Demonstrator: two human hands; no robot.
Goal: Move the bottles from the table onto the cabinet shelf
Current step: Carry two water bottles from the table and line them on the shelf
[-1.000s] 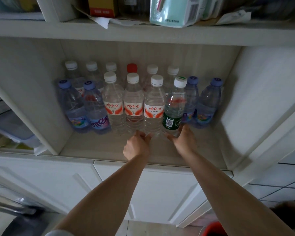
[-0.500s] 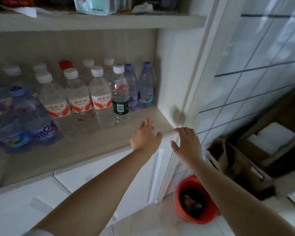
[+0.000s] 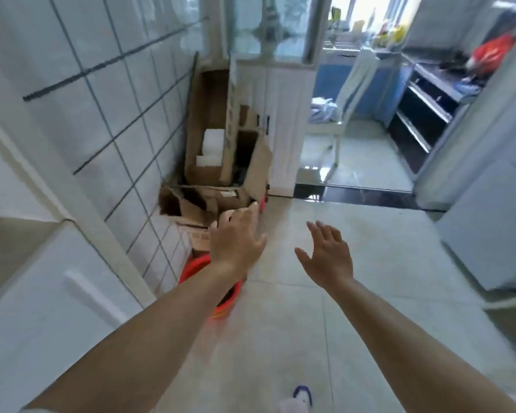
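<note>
No bottles and no table are in view now. Only the cabinet's lower white door (image 3: 42,308) and a sliver of its shelf edge show at the left. My left hand (image 3: 237,239) is stretched forward with relaxed, spread fingers and holds nothing. My right hand (image 3: 328,257) hangs beside it over the floor, fingers spread, also holding nothing. Both hands are away from the cabinet.
A red bucket (image 3: 218,305) stands on the floor under my left forearm, by the tiled wall (image 3: 102,114). Cardboard boxes (image 3: 215,162) are stacked in the corner ahead. A white chair (image 3: 337,126) stands in the doorway. Pale floor tiles (image 3: 355,293) stretch ahead and to the right.
My view has swung right, away from the shelf of bottles, to the floor and doorway. Both hands let go of the bottles, left the shelf and now hang open in the air.
</note>
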